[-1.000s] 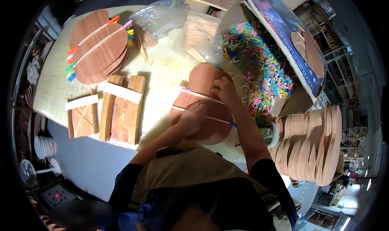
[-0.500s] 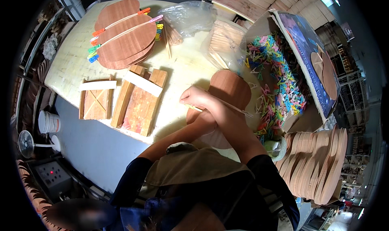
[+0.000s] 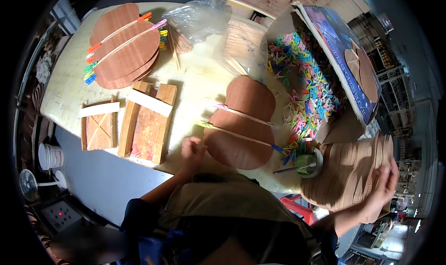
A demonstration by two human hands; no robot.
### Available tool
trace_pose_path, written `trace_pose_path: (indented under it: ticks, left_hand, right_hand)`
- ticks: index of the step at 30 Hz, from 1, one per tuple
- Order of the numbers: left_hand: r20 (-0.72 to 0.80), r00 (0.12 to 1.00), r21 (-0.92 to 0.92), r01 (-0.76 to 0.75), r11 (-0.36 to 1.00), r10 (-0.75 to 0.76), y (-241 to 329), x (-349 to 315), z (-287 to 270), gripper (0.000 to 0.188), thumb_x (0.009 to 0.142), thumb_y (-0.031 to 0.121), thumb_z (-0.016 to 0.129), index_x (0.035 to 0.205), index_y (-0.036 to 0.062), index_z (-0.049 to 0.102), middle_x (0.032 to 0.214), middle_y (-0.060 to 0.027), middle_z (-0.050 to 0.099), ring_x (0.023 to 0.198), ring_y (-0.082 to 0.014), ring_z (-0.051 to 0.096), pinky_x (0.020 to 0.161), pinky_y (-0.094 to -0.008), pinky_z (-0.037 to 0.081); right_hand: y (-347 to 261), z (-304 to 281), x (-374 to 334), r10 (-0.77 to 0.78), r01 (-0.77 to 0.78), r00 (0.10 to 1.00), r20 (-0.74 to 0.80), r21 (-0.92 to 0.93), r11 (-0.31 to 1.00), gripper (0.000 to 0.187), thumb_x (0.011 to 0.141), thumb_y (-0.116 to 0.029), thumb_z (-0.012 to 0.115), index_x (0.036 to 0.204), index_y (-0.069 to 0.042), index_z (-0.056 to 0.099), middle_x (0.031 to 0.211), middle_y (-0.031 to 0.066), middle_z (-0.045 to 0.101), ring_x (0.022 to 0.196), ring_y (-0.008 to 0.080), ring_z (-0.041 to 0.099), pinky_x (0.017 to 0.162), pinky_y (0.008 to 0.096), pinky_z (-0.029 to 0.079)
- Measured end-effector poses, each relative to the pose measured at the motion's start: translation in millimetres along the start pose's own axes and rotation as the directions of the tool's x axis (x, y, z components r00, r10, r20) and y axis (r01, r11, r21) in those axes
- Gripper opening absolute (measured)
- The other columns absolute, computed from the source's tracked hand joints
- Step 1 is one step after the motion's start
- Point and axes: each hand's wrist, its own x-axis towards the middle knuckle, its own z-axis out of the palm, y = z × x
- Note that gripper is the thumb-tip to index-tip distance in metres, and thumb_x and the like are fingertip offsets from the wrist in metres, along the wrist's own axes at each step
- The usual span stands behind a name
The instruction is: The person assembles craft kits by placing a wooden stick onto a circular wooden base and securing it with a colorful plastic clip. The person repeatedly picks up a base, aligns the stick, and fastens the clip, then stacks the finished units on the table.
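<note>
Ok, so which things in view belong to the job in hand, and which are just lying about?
Seemingly part of the job:
curved brown panel, near the left hand
thin wooden strips clipped across it
stack of panels, at the right hand
boxed coloured clips

Probably just lying about:
crumpled clear bag
white bucket
fan
red stool

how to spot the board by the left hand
At the table's right, find the clothespin box. Left of it, beside the left hand, lies a curvy brown board crossed by two strips; it lacks the orange clips of the upper-left stack.
</note>
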Motion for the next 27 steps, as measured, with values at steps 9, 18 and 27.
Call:
trace_pose_path:
  ticks: [9,18,27]
  left_hand:
    - [0.589,0.745,-0.534,0.65,0.541,-0.314,-8.6,0.3,4.2,0.032,0.085,0.005,0.063,0.115,0.0052,0.051,0.098,-0.0047,0.061,0.084,-0.0142,0.06,0.073,-0.0269,0.051]
    - [-0.108,0.956,-0.741,0.105,0.663,-0.273,84.5,86.3,-112.7,0.028,0.084,-0.005,0.054,0.11,0.004,0.054,0.095,-0.0058,0.064,0.082,-0.0145,0.063,0.074,-0.0312,0.056]
    - [-0.498,0.86,-0.569,-0.227,0.791,-0.112,35.4,202.0,-246.5,0.019,0.086,-0.002,0.056,0.104,0.0016,0.054,0.09,-0.0059,0.057,0.077,-0.0156,0.059,0.069,-0.0322,0.058]
  right_hand:
    - [263.1,-261.7,66.1,0.546,-0.357,0.828,0.132,-0.626,0.693,0.073,0.08,-0.059,0.059,0.127,-0.003,0.05,0.12,0.0176,0.056,0.105,0.0298,0.056,0.086,0.0392,0.046]
    - [242.6,-211.8,48.0,0.561,-0.432,0.827,0.029,-0.605,0.668,0.074,0.08,-0.058,0.061,0.128,-0.003,0.05,0.121,0.0149,0.056,0.104,0.0275,0.056,0.086,0.0384,0.046]
    - [245.4,-217.1,57.6,0.577,-0.468,0.817,0.028,-0.551,0.69,0.075,0.079,-0.058,0.062,0.128,-0.003,0.049,0.121,0.0121,0.056,0.104,0.0251,0.056,0.086,0.0376,0.046]
